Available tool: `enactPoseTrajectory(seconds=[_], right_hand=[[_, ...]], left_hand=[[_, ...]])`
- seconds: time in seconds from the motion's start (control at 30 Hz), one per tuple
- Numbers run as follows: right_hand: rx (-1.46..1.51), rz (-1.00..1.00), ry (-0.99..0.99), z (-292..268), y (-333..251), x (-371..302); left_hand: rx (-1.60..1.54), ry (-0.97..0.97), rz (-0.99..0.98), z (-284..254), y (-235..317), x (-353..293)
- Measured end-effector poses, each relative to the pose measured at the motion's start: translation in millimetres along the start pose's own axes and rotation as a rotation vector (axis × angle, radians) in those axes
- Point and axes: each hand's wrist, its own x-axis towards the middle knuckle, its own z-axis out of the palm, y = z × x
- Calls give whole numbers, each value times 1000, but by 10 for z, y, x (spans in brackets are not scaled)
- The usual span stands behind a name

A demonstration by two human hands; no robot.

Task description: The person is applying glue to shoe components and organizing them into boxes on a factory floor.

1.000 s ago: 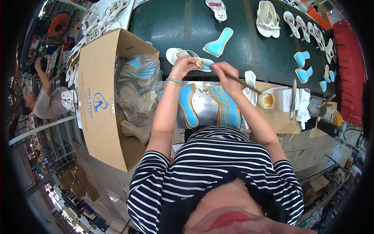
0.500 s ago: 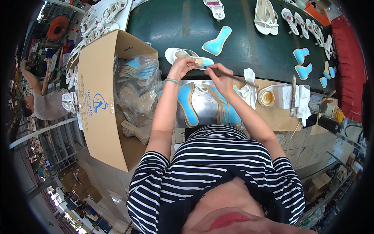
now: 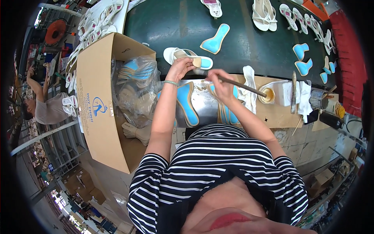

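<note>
On the green work surface, a white strappy sandal (image 3: 170,55) lies with its toe toward the right. My left hand (image 3: 181,69) is closed at its near side, fingers pinching the folded-up beige end of an insole (image 3: 197,62); a light blue patch shows beside it inside the sandal. My right hand (image 3: 221,82), blurred by motion, grips a brush (image 3: 243,85) with a long brown handle. Its dark bristle end is smeared, just below the sandal. The handle's far end reaches over a pot of yellowish glue (image 3: 267,95).
Blue-faced insoles (image 3: 187,104) lie on a metal plate near my body. An open cardboard box (image 3: 99,113) with bagged insoles stands left. White sandals (image 3: 263,17) and a loose insole (image 3: 215,39) lie farther back. A white cloth (image 3: 248,87) sits beside the pot.
My right hand has drawn the brush down toward me, off the sandal, and its handle has swung lower on the right. My left hand stays at the insole.
</note>
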Motion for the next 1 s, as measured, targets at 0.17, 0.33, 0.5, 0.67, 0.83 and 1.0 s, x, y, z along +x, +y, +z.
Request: enactPoseTrajectory(seconds=[0.17,0.33,0.5,0.67,0.83,1.0], right_hand=[[-222,-189,-12,-25,172,56],[30,-25,155,8,78,68],[-230,-201,-24,40,165,-45],[-213,-224,178,-22,137,140],[-248,-219,22,46,111,30],[-259,-188,149,11,158,132]], left_hand=[[44,3,10,84,25,-10],[93,30,-1,72,47,6],[69,5,-33,95,51,66],[56,33,-38,99,59,99],[69,50,-23,82,32,132],[61,58,-33,123,47,163]])
